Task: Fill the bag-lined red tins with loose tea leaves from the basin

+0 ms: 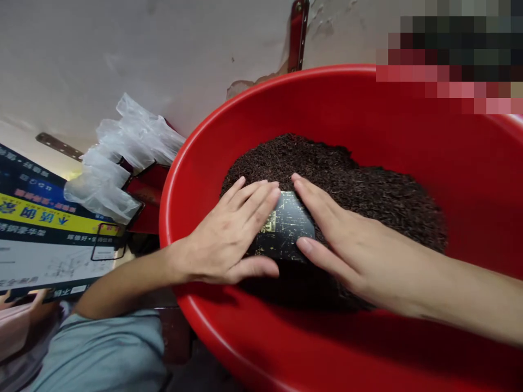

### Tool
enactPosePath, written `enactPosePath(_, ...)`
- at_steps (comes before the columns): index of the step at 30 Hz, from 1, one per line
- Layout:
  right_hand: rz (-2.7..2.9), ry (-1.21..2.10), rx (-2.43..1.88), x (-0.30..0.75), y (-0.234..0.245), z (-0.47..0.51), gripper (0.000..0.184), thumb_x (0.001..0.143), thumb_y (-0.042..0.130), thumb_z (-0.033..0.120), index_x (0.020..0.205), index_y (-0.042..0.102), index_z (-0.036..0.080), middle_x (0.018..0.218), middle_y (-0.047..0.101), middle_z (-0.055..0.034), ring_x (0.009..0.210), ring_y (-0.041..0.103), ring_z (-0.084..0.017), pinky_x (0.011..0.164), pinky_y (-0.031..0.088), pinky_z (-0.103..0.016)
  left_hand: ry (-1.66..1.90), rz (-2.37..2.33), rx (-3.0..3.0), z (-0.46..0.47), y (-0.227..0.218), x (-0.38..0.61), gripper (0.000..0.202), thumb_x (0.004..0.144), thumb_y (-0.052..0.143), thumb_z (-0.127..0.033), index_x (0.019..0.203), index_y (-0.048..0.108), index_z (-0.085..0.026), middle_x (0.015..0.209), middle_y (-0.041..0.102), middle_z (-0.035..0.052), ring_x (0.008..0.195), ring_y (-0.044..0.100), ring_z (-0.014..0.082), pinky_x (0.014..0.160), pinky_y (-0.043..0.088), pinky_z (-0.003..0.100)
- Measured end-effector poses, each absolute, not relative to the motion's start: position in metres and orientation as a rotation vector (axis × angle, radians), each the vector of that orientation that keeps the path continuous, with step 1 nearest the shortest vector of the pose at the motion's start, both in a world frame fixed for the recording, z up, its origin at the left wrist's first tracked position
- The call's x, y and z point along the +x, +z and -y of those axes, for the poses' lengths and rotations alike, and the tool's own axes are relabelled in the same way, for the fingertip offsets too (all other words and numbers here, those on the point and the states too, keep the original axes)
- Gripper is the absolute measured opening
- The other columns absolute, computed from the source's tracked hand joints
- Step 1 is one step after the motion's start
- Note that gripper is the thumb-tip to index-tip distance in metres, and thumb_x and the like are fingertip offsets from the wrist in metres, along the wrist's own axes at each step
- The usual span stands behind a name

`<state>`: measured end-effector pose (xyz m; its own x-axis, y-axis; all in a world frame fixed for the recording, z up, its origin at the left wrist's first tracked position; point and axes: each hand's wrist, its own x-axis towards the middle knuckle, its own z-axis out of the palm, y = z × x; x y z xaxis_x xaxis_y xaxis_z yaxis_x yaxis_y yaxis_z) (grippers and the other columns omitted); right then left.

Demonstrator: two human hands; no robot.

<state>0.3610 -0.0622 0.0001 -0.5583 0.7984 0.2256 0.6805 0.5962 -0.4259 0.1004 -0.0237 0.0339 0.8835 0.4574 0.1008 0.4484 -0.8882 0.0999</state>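
Red basin (pixel 196 163) holds dark tea (pixel 368 190) — both hands, left (pixel 229 234) and right (pixel 343 239), pressed flat, fingers spread, on a black packet (pixel 286 231).

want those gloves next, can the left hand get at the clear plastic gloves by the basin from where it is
Probably yes. The left hand lies flat on the black packet inside the red basin; the plastic gloves lie just outside the rim on that side, with nothing between but the rim.

One red basin (pixel 196 147), one black packet (pixel 286 231), two hands.
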Motion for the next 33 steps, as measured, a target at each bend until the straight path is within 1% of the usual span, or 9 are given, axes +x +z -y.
enactPosePath(2,2.463,0.372,-1.179,0.360,0.000,0.064,0.083,0.107,0.040,0.043,0.170,-0.009,0.019,0.175,0.013,-0.0180,0.156,0.033,-0.037,0.116,0.048,-0.057,0.253,-0.781,2.928,0.027,0.028,0.098,0.088,0.105,0.038,-0.058,0.168,-0.003,-0.011,0.170,0.027,0.0267,0.160,0.023,0.0400,0.129,0.016,0.066)
enactPosePath(5,2.487,0.375,-1.149,0.357,-0.001,0.065,0.083,0.107,0.040,0.043,0.170,-0.008,0.017,0.175,0.015,-0.0198,0.156,0.034,-0.039,0.115,0.049,-0.059,0.244,-0.789,2.861,0.027,0.028,0.093,0.083,0.107,0.037,-0.050,0.169,-0.007,-0.016,0.175,0.018,0.0226,0.163,0.012,0.0383,0.130,0.011,0.066)
enactPosePath(12,2.373,0.638,-1.105,0.353,-0.004,0.056,0.082,0.105,0.046,0.048,0.169,0.003,0.020,0.168,0.034,-0.0196,0.145,0.050,-0.035,0.113,0.052,-0.053,0.258,-0.693,2.587,0.017,0.040,0.080,0.091,0.103,0.034,-0.068,0.168,-0.014,-0.026,0.178,-0.002,0.0146,0.164,-0.005,0.0373,0.130,0.006,0.066)
enactPosePath(15,2.334,0.712,-1.076,0.352,-0.006,0.053,0.082,0.102,0.050,0.053,0.167,0.011,0.022,0.165,0.038,-0.0191,0.143,0.052,-0.035,0.115,0.050,-0.054,0.330,-0.697,2.570,0.017,0.032,0.077,0.102,0.098,0.045,-0.073,0.168,-0.014,-0.028,0.178,-0.001,0.0153,0.164,-0.008,0.0390,0.129,0.004,0.068)
enactPosePath(19,2.265,0.780,-1.028,0.354,-0.011,0.048,0.080,0.099,0.052,0.060,0.163,0.022,0.022,0.161,0.043,-0.0193,0.141,0.054,-0.036,0.115,0.048,-0.056,0.393,-0.714,2.489,0.013,0.023,0.063,0.118,0.089,0.062,-0.074,0.168,-0.014,-0.030,0.178,-0.001,0.0160,0.165,0.005,0.0372,0.131,0.016,0.061)
enactPosePath(22,2.193,0.806,-0.997,0.356,-0.014,0.045,0.088,0.094,0.058,0.066,0.162,0.023,0.023,0.159,0.043,-0.0201,0.141,0.052,-0.038,0.115,0.047,-0.060,0.402,-0.798,2.462,0.010,0.027,0.052,0.124,0.085,0.072,-0.070,0.168,-0.011,-0.030,0.176,0.014,0.0187,0.162,0.022,0.0365,0.129,0.026,0.058)
enactPosePath(25,2.159,0.842,-1.012,0.355,-0.011,0.044,0.091,0.088,0.067,0.066,0.159,0.029,0.023,0.158,0.045,-0.0197,0.141,0.051,-0.038,0.117,0.044,-0.061,0.276,-0.868,2.536,0.009,0.042,0.059,0.116,0.083,0.076,-0.065,0.169,0.008,-0.027,0.165,0.037,0.0201,0.152,0.040,0.0368,0.124,0.036,0.056)
enactPosePath(28,2.145,0.900,-1.026,0.352,-0.004,0.042,0.082,0.087,0.072,0.061,0.151,0.042,0.020,0.147,0.055,-0.0179,0.133,0.057,-0.034,0.115,0.047,-0.056,0.053,-0.884,2.688,0.010,0.058,0.087,0.107,0.078,0.080,-0.063,0.162,0.029,-0.019,0.153,0.050,0.0220,0.140,0.052,0.0384,0.116,0.044,0.054)
enactPosePath(33,2.170,0.852,-1.000,0.353,0.003,0.039,0.076,0.084,0.074,0.060,0.143,0.053,0.016,0.133,0.062,-0.0173,0.125,0.061,-0.032,0.112,0.050,-0.053,-0.114,-0.917,2.914,0.014,0.061,0.131,0.099,0.068,0.079,-0.044,0.151,0.037,-0.009,0.135,0.059,0.0236,0.121,0.062,0.0405,0.100,0.054,0.053)
